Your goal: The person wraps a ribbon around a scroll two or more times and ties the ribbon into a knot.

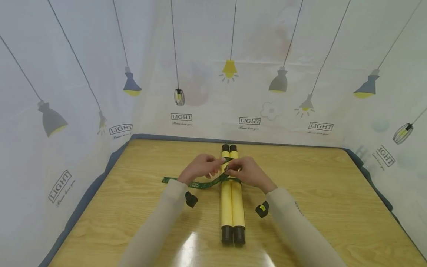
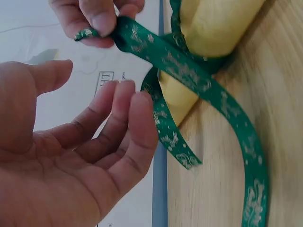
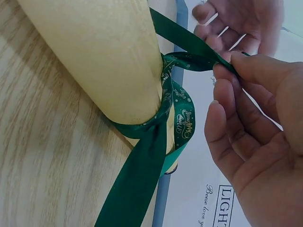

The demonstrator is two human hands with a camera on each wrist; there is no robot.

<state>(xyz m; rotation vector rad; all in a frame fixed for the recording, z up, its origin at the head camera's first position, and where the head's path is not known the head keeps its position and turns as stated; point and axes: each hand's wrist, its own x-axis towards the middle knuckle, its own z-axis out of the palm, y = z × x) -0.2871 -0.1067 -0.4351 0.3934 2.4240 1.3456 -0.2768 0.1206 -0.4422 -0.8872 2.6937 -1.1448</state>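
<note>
Two pale yellow tubes with dark end caps (image 1: 232, 207) lie side by side, pointing away from me. A green ribbon (image 1: 200, 184) printed with light lettering loops around them, and one long tail runs left over the table. My right hand (image 1: 248, 171) pinches a fold of ribbon (image 3: 189, 41) between thumb and fingertips, just above the tubes. Facing it, my left hand (image 2: 80, 137) is spread with bent, relaxed fingers and holds nothing. Another ribbon end (image 2: 177, 142) hangs past the tube in the left wrist view.
The wood-grain table (image 1: 150, 159) has a blue-grey edge (image 1: 85, 205). White sheeting printed with lamps (image 1: 207, 111) surrounds it at the back and sides. A small black device (image 1: 191, 199) shows beside the left forearm, another black device (image 1: 262, 209) beside the right.
</note>
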